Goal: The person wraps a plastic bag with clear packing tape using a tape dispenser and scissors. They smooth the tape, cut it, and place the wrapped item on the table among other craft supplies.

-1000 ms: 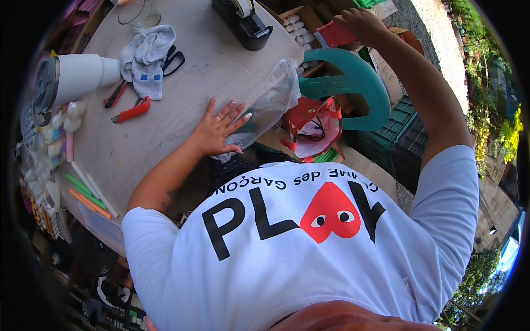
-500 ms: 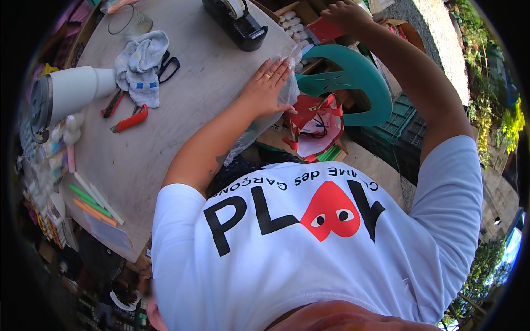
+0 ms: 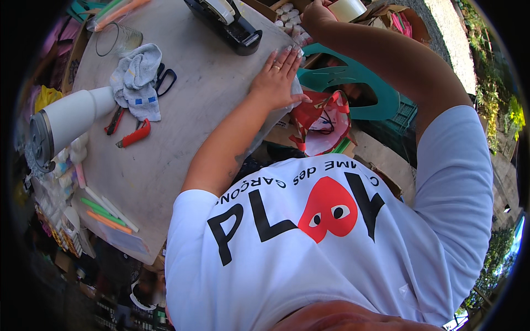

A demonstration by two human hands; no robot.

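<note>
My left hand (image 3: 276, 83) lies flat at the table's right edge, fingers apart, over a clear plastic sheet or bag (image 3: 265, 132). My right hand (image 3: 318, 17) is raised at the top, its fingers curled and partly cut off by the frame. Beside it shows a roll of wide tape (image 3: 348, 7), which it seems to grip; the hold itself is partly hidden. A red bag (image 3: 309, 113) with a dark cord inside hangs just below my left hand. A black tape dispenser (image 3: 243, 38) stands on the table above that hand.
On the table (image 3: 182, 132) are a grey-blue cloth (image 3: 136, 77), dark-handled scissors (image 3: 165, 80), a red cutter (image 3: 134, 134), a glass (image 3: 126, 39), a white tumbler (image 3: 77, 116) and coloured sticks (image 3: 105, 212). A teal chair (image 3: 381, 94) stands to the right.
My right hand has drawn left and a little down; the tape roll now shows beside it, where a red flat piece showed before. My left hand stays pressed on the plastic. The view has shifted slightly.
</note>
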